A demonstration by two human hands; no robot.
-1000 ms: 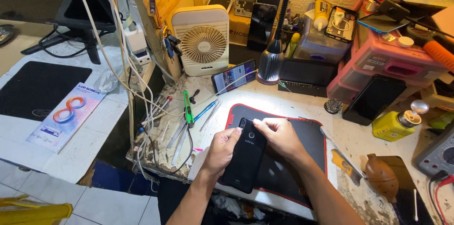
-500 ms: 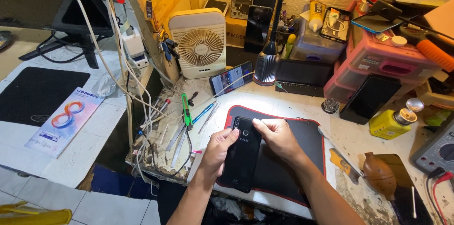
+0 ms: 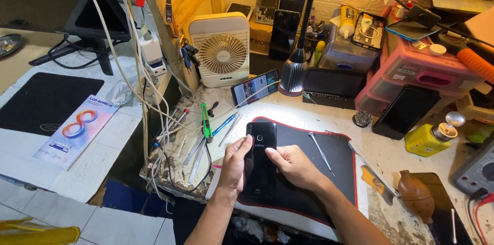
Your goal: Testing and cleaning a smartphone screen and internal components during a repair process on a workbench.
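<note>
A black smartphone (image 3: 260,152) lies back side up over the left part of a black work mat with a red border (image 3: 309,201). My left hand (image 3: 233,165) grips its left edge, thumb on the back cover. My right hand (image 3: 293,165) rests on the phone's right side, fingers pressing onto the back. A thin metal screwdriver (image 3: 321,153) lies on the mat just right of my right hand.
A small white fan (image 3: 222,49) and a desk lamp (image 3: 296,72) stand behind the mat, with a lit phone (image 3: 254,87) between them. Several tools, among them a green one (image 3: 206,120), lie at the left. Pink drawers (image 3: 419,70), a yellow bottle (image 3: 429,139) and a brown blower (image 3: 414,196) are at the right.
The view has shifted slightly. Both hands stay on the phone, with the right hand's fingers sliding a little lower across its back.
</note>
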